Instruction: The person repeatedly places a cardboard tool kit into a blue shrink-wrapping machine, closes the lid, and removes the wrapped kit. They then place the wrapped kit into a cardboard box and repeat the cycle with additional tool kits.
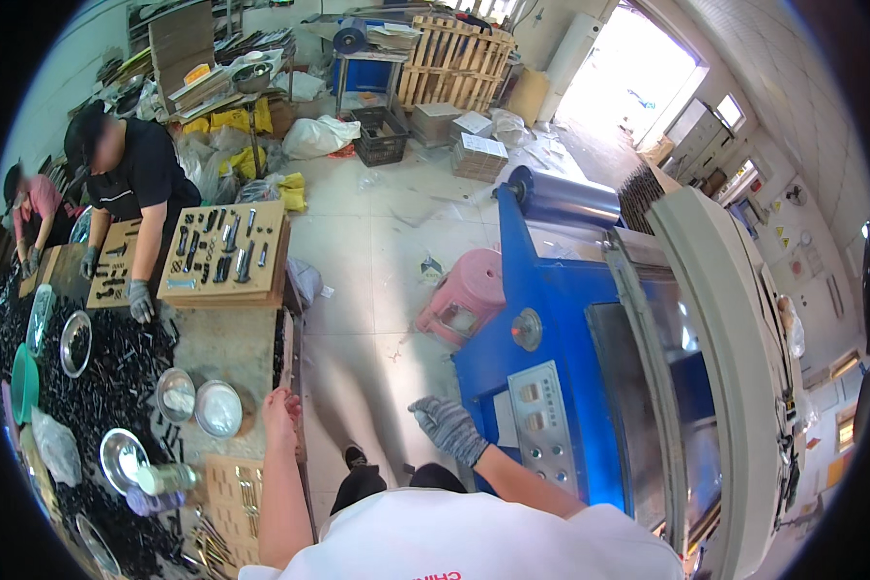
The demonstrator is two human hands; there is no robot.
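Observation:
My left hand point(280, 418) is bare and raised beside the edge of the worktable point(227, 350). Its fingers are curled in, and whatever they may hold is too small to make out. On my right hand point(448, 428) is a grey striped glove; the fingers reach out to the left, holding nothing. That hand hovers left of the control panel point(541, 423) on a blue machine point(512, 338), apart from its buttons. Nearest my left forearm lies a board point(224, 476) with metal pieces. Two metal bowls, one point(218, 409) beside the other point(175, 394), stand further in.
Black bolts point(77, 406) cover the table's left side. A stack of boards with mounted hardware point(224, 253) sits at its far end, where a gloved co-worker point(140, 164) leans in. A pink stool point(464, 295) stands by the machine. Beyond are a black crate point(379, 135) and cardboard stacks point(478, 157).

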